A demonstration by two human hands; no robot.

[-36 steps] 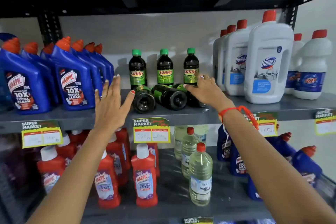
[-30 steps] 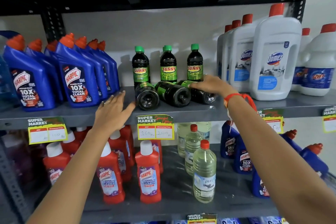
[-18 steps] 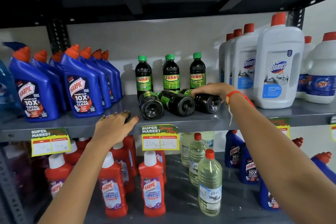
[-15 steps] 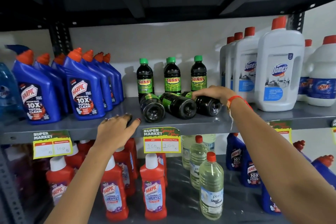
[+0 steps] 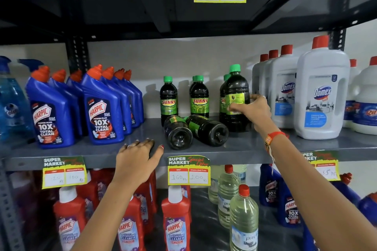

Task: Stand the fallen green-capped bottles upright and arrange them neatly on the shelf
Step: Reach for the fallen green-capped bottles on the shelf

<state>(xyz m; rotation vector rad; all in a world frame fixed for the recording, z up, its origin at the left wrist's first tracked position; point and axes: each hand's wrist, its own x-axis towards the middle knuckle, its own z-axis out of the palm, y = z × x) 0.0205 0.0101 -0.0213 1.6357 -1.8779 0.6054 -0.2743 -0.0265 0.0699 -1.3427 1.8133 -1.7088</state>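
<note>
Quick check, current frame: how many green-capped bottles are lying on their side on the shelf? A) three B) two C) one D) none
B: two fallen bottles, one and another, lie side by side with their bases toward the camera, while the right hand holds a third bottle upright beside them.

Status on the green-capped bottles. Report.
Right hand gripping one bottle, upright on shelf. Left hand flat on shelf edge, empty. Two fallen bottles remain, lying side by side. Nothing blocking them.
</note>
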